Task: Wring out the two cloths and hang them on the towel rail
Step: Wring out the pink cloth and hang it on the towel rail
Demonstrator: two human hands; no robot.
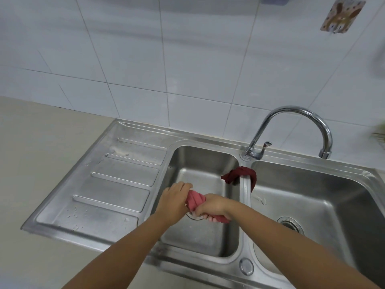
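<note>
A pink cloth (195,200) is twisted into a tight roll above the left basin of the steel sink (244,195). My left hand (174,197) grips its upper left end and my right hand (211,206) grips its lower right end, whose tail pokes out below the fist. A dark red cloth (239,174) lies bunched over the divider between the two basins, just in front of the tap. No towel rail is in view.
A curved chrome tap (291,130) arches over the right basin. The ribbed draining board (116,180) with water drops lies left of the basins, on a beige counter (31,153). White tiles cover the wall, with a patterned hook plate (341,15) at top right.
</note>
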